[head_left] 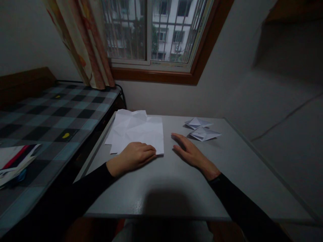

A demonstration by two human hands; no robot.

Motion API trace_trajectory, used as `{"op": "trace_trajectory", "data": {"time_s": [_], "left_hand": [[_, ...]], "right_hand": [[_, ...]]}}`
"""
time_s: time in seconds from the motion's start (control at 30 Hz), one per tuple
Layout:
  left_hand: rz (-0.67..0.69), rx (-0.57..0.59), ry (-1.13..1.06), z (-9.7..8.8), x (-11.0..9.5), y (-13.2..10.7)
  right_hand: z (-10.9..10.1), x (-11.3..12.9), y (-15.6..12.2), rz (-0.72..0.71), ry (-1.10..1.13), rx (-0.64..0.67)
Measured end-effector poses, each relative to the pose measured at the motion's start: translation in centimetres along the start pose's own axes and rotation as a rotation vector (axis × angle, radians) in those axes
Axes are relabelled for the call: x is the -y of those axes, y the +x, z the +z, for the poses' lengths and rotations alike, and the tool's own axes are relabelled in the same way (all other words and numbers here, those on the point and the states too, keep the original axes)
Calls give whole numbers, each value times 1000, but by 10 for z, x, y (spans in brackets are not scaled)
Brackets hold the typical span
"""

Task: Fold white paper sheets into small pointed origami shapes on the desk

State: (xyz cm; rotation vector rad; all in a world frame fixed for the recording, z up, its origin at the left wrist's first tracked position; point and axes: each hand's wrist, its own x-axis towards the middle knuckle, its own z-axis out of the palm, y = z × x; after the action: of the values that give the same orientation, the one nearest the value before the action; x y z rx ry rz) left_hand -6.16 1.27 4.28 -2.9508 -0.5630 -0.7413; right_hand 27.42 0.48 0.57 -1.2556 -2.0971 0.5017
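A creased white sheet of paper (pixel 137 131) lies on the grey table (pixel 176 188), left of centre. My left hand (pixel 135 156) rests on the sheet's near edge with its fingers curled down onto the paper. My right hand (pixel 189 151) lies flat on the bare table just right of the sheet, fingers stretched out and together, holding nothing. Two folded white paper shapes (pixel 202 129) sit side by side beyond my right hand, a short way from its fingertips.
A bed with a checked cover (pixel 50 117) stands against the table's left side, with papers (pixel 15 161) on it. A window (pixel 153 30) and a patterned curtain (pixel 85 43) are behind the table. A grey wall runs along the right.
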Motion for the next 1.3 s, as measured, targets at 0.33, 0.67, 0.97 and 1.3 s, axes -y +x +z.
{"op": "trace_trajectory", "data": {"time_s": [0.33, 0.67, 0.97, 1.3], "left_hand": [[190, -33, -185, 18, -16, 2], [187, 4, -288, 3, 3, 1], [-56, -127, -335, -21, 22, -3], [-374, -315, -348, -25, 33, -10]], "right_hand": [[-1, -1, 2, -52, -87, -50], [-4, -2, 1, -28, -307, -5], [-14, 18, 4, -107, -412, -5], [-13, 20, 3, -211, -281, 72]]}}
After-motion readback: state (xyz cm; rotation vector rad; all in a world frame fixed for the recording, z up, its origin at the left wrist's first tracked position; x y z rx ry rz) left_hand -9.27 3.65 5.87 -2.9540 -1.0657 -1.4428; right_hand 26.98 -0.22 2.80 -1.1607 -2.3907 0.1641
